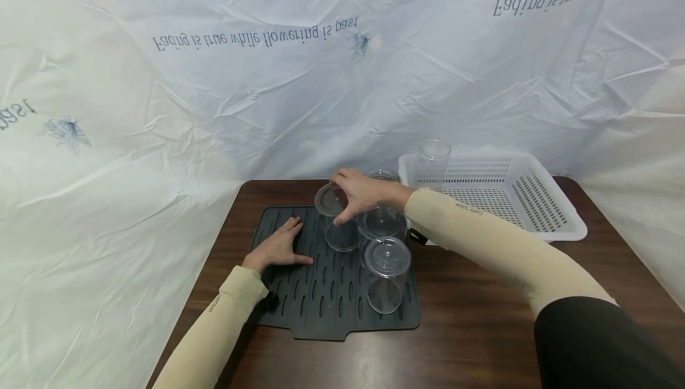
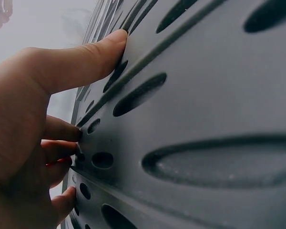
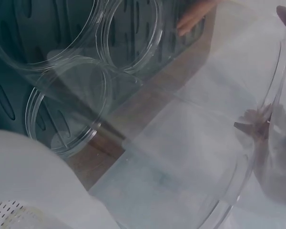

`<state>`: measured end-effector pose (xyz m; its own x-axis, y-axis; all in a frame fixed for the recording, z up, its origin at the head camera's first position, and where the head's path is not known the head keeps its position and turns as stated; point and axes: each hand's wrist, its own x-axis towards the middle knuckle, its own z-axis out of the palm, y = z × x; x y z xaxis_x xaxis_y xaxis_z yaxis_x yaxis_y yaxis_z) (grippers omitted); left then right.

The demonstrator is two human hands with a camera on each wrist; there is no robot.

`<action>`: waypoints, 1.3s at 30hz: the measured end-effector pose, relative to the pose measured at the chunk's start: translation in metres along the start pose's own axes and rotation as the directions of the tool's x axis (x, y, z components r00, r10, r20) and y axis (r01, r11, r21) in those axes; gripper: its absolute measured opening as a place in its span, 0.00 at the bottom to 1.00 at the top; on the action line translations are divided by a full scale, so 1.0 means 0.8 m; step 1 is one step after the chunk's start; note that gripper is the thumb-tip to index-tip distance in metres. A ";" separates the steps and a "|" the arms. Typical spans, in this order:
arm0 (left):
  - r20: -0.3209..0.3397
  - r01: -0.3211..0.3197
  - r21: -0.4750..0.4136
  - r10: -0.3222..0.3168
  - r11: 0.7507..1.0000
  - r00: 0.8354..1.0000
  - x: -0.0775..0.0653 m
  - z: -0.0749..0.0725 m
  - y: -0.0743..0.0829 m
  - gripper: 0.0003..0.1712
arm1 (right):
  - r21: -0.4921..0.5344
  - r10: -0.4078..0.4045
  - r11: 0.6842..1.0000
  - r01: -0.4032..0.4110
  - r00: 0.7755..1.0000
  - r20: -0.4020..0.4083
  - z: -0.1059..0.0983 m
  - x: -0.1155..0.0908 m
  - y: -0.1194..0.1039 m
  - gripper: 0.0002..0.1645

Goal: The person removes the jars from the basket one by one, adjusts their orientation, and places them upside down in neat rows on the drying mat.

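My right hand [image 1: 364, 191] grips a clear drinking glass [image 1: 341, 237] from above, thumb on the near side and fingers round the far side of its top. This glass stands over the middle of a dark ribbed drying mat [image 1: 320, 314]. Just right of it are more clear glasses, one of them a front glass [image 1: 386, 288] near the mat's right edge; my forearm and hand partly cover those behind. My left hand [image 1: 277, 250] rests with spread fingers on the mat's left side, thumb and fingertips at its slotted surface [image 2: 219, 109]. The right wrist view is blurred and doubled.
A white perforated plastic basket [image 1: 577, 231] stands at the back right of the brown wooden table [image 1: 465, 329]. One clear glass [image 1: 432, 169] is upright at the basket's left end. Behind the table hangs a pale printed sheet [image 1: 299, 91].
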<state>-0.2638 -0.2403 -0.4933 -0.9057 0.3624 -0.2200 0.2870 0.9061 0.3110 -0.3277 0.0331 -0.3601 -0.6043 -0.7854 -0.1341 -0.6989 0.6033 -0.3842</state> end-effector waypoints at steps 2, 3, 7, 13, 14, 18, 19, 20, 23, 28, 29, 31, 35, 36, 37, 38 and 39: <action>-0.003 0.001 -0.003 -0.001 1.000 1.000 0.000 0.000 0.001 0.66 | 0.027 0.010 1.000 -0.009 1.000 -0.009 -0.001 -0.002 0.001 0.66; -0.003 0.001 -0.005 -0.001 1.000 1.000 -0.001 0.000 0.001 0.66 | 0.039 0.013 0.999 -0.012 1.000 -0.017 -0.002 -0.003 0.000 0.67; -0.014 -0.007 -0.013 0.007 1.000 1.000 -0.001 0.000 -0.001 0.66 | 0.090 0.020 0.996 -0.014 0.997 -0.069 -0.013 -0.013 -0.001 0.67; -0.046 -0.033 -0.010 0.033 0.999 0.998 0.000 -0.001 -0.009 0.66 | 0.154 0.033 0.988 0.001 0.976 -0.215 -0.041 -0.038 0.007 0.63; -0.050 -0.040 -0.009 0.040 0.999 0.998 0.001 -0.001 -0.010 0.65 | 0.165 0.038 0.986 0.004 0.968 -0.246 -0.046 -0.043 0.010 0.63; -0.048 -0.044 0.000 0.044 0.999 0.998 -0.001 -0.001 -0.011 0.66 | 0.208 0.073 0.978 0.005 0.929 -0.362 -0.062 -0.066 0.022 0.63; -0.045 -0.042 0.000 0.042 0.999 0.998 -0.001 -0.001 -0.011 0.66 | 0.221 0.086 0.975 0.002 0.917 -0.390 -0.065 -0.072 0.026 0.63; -0.043 -0.040 0.000 0.040 0.999 0.998 -0.002 -0.001 -0.011 0.66 | 0.236 0.096 0.972 0.005 0.905 -0.414 -0.068 -0.078 0.029 0.63; -0.038 -0.037 0.004 0.037 0.999 0.999 -0.004 0.000 -0.010 0.66 | 0.276 0.126 0.961 0.013 0.869 -0.479 -0.076 -0.093 0.038 0.62; -0.037 -0.039 -0.009 0.039 0.999 0.999 -0.006 0.000 -0.009 0.65 | 0.316 0.149 0.948 0.042 0.816 -0.558 -0.084 -0.109 0.052 0.58; -0.035 -0.038 -0.007 0.038 0.999 0.999 -0.005 0.000 -0.008 0.65 | 0.322 0.153 0.946 0.046 0.809 -0.568 -0.085 -0.111 0.055 0.57; -0.032 -0.039 -0.007 0.038 0.999 0.999 -0.005 0.000 -0.007 0.65 | 0.325 0.163 0.945 0.046 0.794 -0.586 -0.086 -0.115 0.060 0.56; -0.036 -0.050 -0.007 0.049 0.999 0.998 -0.004 0.002 -0.005 0.64 | 0.354 0.201 0.934 0.037 0.766 -0.611 -0.089 -0.124 0.069 0.55; -0.038 -0.053 -0.013 0.053 0.999 0.998 -0.004 0.002 -0.004 0.64 | 0.362 0.213 0.932 0.031 0.760 -0.614 -0.090 -0.127 0.071 0.56; -0.038 -0.052 -0.016 0.052 0.998 0.998 -0.004 0.002 -0.003 0.64 | 0.369 0.224 0.929 0.027 0.752 -0.620 -0.091 -0.129 0.073 0.56; -0.040 -0.054 -0.018 0.054 0.998 0.998 -0.004 0.003 -0.003 0.64 | 0.378 0.234 0.925 0.027 0.743 -0.627 -0.091 -0.131 0.075 0.56; -0.039 -0.053 -0.020 0.052 0.998 0.998 -0.004 0.003 -0.003 0.64 | 0.383 0.244 0.923 0.025 0.733 -0.635 -0.092 -0.133 0.077 0.56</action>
<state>-0.2606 -0.2428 -0.4953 -0.9010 0.4004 -0.1669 0.3283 0.8809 0.3408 -0.3345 0.1638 -0.3023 -0.8564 -0.3410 0.3877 -0.5136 0.4844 -0.7083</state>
